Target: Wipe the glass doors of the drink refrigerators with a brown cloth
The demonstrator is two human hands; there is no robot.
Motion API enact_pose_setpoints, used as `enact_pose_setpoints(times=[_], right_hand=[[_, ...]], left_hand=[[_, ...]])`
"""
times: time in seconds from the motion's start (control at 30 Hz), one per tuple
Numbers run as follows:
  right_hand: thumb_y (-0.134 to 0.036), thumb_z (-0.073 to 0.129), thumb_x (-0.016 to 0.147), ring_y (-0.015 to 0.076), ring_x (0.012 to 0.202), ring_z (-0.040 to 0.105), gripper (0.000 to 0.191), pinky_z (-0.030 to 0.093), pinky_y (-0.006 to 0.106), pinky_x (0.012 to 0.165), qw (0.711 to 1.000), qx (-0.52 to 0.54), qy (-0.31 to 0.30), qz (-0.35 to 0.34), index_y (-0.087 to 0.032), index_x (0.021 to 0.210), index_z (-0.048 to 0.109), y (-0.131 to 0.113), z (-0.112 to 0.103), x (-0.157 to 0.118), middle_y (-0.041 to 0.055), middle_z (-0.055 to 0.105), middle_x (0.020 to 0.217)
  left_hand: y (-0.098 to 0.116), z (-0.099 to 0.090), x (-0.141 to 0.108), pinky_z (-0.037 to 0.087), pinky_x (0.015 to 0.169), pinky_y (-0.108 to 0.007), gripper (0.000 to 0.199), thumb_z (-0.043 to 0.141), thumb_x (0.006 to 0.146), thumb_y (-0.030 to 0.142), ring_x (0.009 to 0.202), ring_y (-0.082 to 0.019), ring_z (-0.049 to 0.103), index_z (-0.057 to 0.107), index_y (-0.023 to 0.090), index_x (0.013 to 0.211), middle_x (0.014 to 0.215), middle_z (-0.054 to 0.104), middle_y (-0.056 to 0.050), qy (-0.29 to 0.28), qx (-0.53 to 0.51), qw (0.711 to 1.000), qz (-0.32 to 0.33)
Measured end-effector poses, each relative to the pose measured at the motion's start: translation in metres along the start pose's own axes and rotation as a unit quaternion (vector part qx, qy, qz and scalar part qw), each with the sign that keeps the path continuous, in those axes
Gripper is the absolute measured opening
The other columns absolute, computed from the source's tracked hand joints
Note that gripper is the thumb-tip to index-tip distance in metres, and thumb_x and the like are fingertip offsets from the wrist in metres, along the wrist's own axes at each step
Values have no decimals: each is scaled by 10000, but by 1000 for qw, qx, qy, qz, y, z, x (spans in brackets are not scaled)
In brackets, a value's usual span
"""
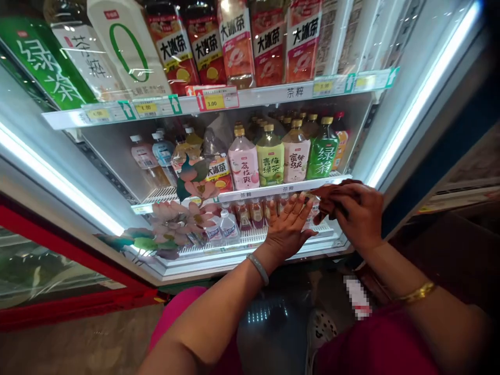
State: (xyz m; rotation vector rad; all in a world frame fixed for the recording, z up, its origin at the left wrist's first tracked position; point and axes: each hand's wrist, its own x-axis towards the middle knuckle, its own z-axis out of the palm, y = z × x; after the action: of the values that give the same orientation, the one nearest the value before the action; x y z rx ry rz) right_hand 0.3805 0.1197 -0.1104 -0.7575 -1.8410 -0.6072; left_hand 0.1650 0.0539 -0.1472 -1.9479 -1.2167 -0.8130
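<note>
- A lit drinks cooler [219, 268] is filling most of the view, with light strips [422, 99] glowing down both sides.
- A glass door [355, 135] is standing across the cooler's front, letting the rows inside show through.
- A red-framed case [78, 307] is sitting at the lower left, beside the cooler.
- An upper shelf [269, 97] is carrying large bottles [128, 52], and price tags [214, 102] are lining its edge.
- A middle shelf [285, 187] is bearing labelled tea bottles [272, 159] in pink, yellow-green and green.
- A flower decal [183, 221] is spreading over the lower left of the glass.
- The left hand [287, 226] is facing the glass palm-first, its fingers extending straight, slightly apart, gripping nothing; whether the whole palm is touching, I cannot tell.
- The right hand [359, 211] is curling its fingers around a brown cloth [336, 195].
- That cloth is bunching just right of the left fingertips, before the middle shelf's right end.
- A grey bangle [258, 269] is circling the left wrist.
- A gold bracelet [420, 293] is circling the right forearm.
</note>
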Motion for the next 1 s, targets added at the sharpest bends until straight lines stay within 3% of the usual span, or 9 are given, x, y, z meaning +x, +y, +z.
enact_pose_setpoints(times=[0.07, 0.13, 0.27, 0.37, 0.57, 0.7, 0.9, 1.0], right_hand=[[-200, 739, 861, 321, 1180, 605, 185, 494, 504, 1003, 998, -28, 19, 45, -249, 1039, 732, 13, -3, 1, 109, 645, 1212], [-180, 732, 839, 334, 1185, 588, 210, 496, 519, 996, 997, -44, -3, 63, -238, 1040, 726, 11, -3, -4, 115, 630, 1213], [-154, 701, 846, 289, 1123, 593, 181, 529, 459, 935, 998, -23, -55, 31, -241, 1002, 730, -12, -1, -16, 100, 641, 1196], [-158, 670, 883, 258, 1097, 593, 147, 534, 413, 911, 998, -10, -54, 19, -258, 976, 726, -7, -4, -14, 71, 661, 1160], [-182, 651, 866, 319, 1256, 494, 240, 461, 521, 1103, 976, -36, 11, 212, -216, 1098, 701, 49, -3, -13, 122, 549, 1313], [-181, 631, 859, 308, 1275, 477, 234, 453, 506, 1131, 966, -15, -1, 259, -224, 1080, 696, 54, 9, -29, 117, 529, 1341], [-252, 582, 859, 295, 1239, 532, 214, 487, 493, 1105, 936, 38, 22, 349, -251, 1037, 701, 40, 17, -60, 109, 607, 1298], [-292, 537, 826, 299, 1149, 604, 253, 525, 492, 1027, 898, 57, 68, 431, -233, 1010, 700, 42, 23, -69, 124, 670, 1190]], left_hand=[[5, 2, 6, -139, 1320, -533, 753, 456, 1036, 589, 1656, -241, 136, 370, 146, 1638, 1642, 471, -153, 11, -7, 1000, 9], [10, 6, 12, -102, 1334, -513, 765, 485, 1027, 582, 1648, -254, 178, 366, 140, 1640, 1643, 467, -164, 16, -9, 1000, 20], [20, 14, 21, -38, 1349, -528, 801, 550, 1010, 535, 1637, -296, 220, 329, 106, 1650, 1664, 424, -188, 24, -16, 999, 37], [28, 20, 26, -10, 1355, -523, 814, 562, 1014, 498, 1635, -297, 224, 279, 96, 1663, 1687, 380, -181, 11, -31, 999, 38], [44, 33, 37, -57, 1343, -515, 801, 517, 1043, 450, 1654, -261, 121, 165, 140, 1692, 1738, 261, -145, -26, -50, 998, 16], [60, 47, 54, -165, 1294, -570, 768, 451, 1065, 436, 1653, -269, 118, 108, 167, 1698, 1741, 241, -151, -41, -51, 997, -30], [98, 63, 86, 55, 1315, -654, 773, 450, 1054, 383, 1649, -302, 122, 48, 226, 1696, 1763, 163, -111, -141, -69, 986, -59], [109, 65, 93, 116, 1298, -696, 746, 426, 1064, 389, 1643, -312, 146, 56, 237, 1693, 1759, 169, -103, -180, -94, 978, -58]])
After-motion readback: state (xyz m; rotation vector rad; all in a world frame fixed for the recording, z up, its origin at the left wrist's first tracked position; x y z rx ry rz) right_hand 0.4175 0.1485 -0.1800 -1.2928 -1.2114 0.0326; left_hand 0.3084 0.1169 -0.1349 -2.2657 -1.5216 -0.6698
